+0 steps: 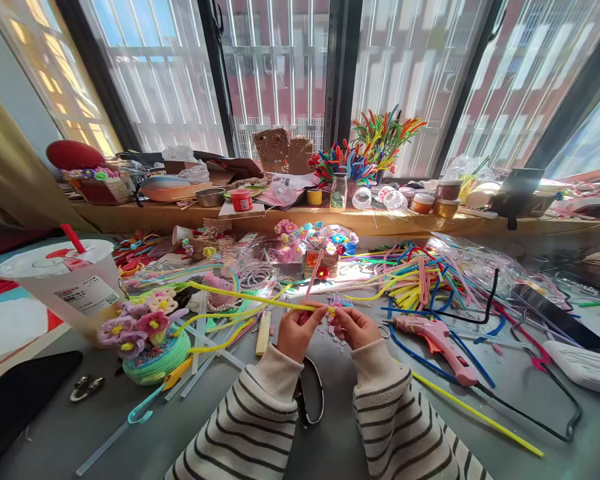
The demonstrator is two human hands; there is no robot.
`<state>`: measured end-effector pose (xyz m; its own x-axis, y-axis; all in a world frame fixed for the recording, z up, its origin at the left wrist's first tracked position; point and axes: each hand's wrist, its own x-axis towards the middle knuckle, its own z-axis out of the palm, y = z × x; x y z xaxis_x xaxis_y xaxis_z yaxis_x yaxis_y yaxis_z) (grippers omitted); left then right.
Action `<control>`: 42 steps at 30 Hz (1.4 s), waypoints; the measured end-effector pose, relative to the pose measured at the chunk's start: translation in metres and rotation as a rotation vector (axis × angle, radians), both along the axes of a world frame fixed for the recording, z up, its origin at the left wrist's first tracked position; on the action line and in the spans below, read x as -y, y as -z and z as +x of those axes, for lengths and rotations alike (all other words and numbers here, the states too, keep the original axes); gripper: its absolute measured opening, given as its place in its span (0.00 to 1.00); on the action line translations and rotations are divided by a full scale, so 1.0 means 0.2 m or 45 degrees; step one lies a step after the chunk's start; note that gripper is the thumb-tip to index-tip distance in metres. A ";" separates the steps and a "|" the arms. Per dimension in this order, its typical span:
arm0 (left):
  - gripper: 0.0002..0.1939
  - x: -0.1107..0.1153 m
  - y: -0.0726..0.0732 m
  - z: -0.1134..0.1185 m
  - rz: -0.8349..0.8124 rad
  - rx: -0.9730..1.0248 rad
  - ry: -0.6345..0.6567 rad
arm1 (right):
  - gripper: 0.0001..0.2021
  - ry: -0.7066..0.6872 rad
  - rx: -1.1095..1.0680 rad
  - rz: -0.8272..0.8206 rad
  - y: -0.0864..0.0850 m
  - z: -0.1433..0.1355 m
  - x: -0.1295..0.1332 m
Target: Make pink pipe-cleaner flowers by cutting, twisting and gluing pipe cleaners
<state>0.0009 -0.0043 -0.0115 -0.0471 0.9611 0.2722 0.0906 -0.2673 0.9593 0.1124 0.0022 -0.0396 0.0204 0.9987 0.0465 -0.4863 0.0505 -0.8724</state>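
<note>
Between my two hands is a yellow pipe cleaner (250, 294), its long end running off to the left above the table. My left hand (300, 330) pinches it near its right end. Close beside, my right hand (355, 327) has its thumb and fingers closed on the tip, which they mostly cover. A pair of scissors (313, 400) seems to lie under my wrists, only its dark looped part showing. Right of my hands rests a pink glue gun (443, 343). Small purple and pink scraps (336, 340) lie just behind my fingers.
At left stand a lidded drink cup (80, 287) with a red straw and a fuzzy flower pot (153, 347). A heap of pipe cleaners (420, 280) spreads at the back right. A phone (560, 313) and a white case (585, 367) lie far right. Jars (423, 203) line the sill.
</note>
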 end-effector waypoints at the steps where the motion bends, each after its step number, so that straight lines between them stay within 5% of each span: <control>1: 0.09 0.00 0.00 0.00 0.003 -0.005 0.022 | 0.11 -0.023 -0.046 -0.009 0.00 0.00 0.00; 9: 0.12 -0.01 -0.02 -0.01 -0.174 0.131 0.256 | 0.09 -0.063 -0.528 0.012 -0.02 0.05 -0.02; 14: 0.16 -0.03 -0.03 -0.02 -0.384 0.342 0.352 | 0.11 -0.179 -0.343 0.092 -0.01 0.05 -0.02; 21: 0.15 -0.02 -0.02 -0.02 -0.443 0.236 0.619 | 0.14 -0.215 0.037 0.096 -0.01 0.04 -0.01; 26: 0.13 -0.01 -0.02 -0.02 -0.403 0.099 0.663 | 0.14 -0.236 -0.011 0.096 0.00 0.02 0.00; 33: 0.14 -0.01 -0.01 -0.01 -0.441 0.229 0.693 | 0.11 -0.304 -0.169 -0.029 -0.01 0.03 0.00; 42: 0.13 -0.01 -0.01 -0.01 -0.437 0.223 0.694 | 0.11 -0.205 -0.132 -0.078 0.00 0.03 0.01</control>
<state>-0.0020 -0.0014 -0.0099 0.4543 0.8906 -0.0211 -0.1357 0.0926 0.9864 0.1187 0.0000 -0.0388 -0.1384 0.9903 -0.0087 -0.5714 -0.0870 -0.8160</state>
